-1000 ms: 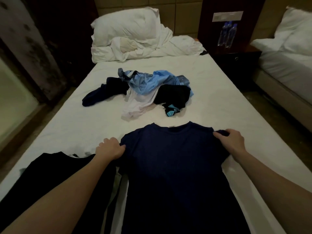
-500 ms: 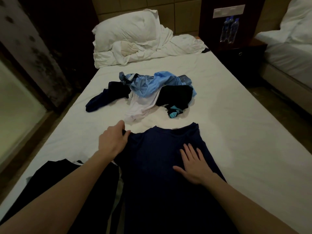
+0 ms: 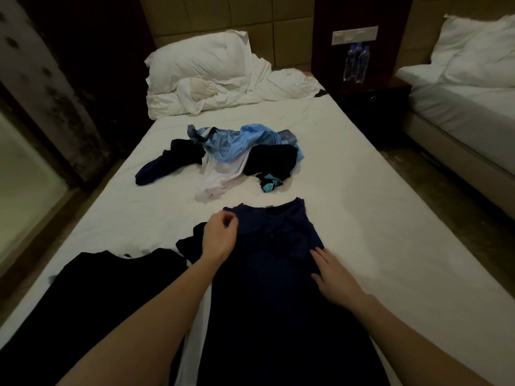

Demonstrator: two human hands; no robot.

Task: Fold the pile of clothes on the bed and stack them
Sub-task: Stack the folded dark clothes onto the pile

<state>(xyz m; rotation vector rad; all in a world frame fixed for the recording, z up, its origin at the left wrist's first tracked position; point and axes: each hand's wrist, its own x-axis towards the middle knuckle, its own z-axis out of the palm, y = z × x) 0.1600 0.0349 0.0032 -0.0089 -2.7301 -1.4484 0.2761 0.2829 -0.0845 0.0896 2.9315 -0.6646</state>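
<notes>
Head view. Dim hotel-style room with a white-sheeted bed (image 3: 348, 190) filling the frame; a second bed (image 3: 459, 107) stands off the right edge, beyond a dark nightstand (image 3: 373, 98) carrying two water bottles (image 3: 356, 64).

Navy T-shirt (image 3: 273, 288) lies flat at the near edge of the bed, centre, collar toward the headboard, its right side already turned inward. Left hand (image 3: 220, 238) pinches the left shoulder of the shirt between curled fingers and thumb. Right hand (image 3: 333, 277) rests on the shirt's right border with fingers straight and slightly spread, pressing the fold down.

Handling, as judged: the fabric looks light, limp and non-slippery, so it should drape and crease wherever released; shoulder seam and hem are the sensible holds, with a flat palm to pin each fold.

Black garment (image 3: 92, 296) lies spread toward the near left corner, just beside the navy shirt and partly under the left forearm; whether they overlap cannot be told. Unfolded pile (image 3: 231, 157) of blue, white, black and dark navy items sits mid-bed, apart from the shirt. Rumpled pillow and duvet (image 3: 206, 76) occupy the head end. Nothing visibly obstructs the left-side fold except the black garment's closeness.
</notes>
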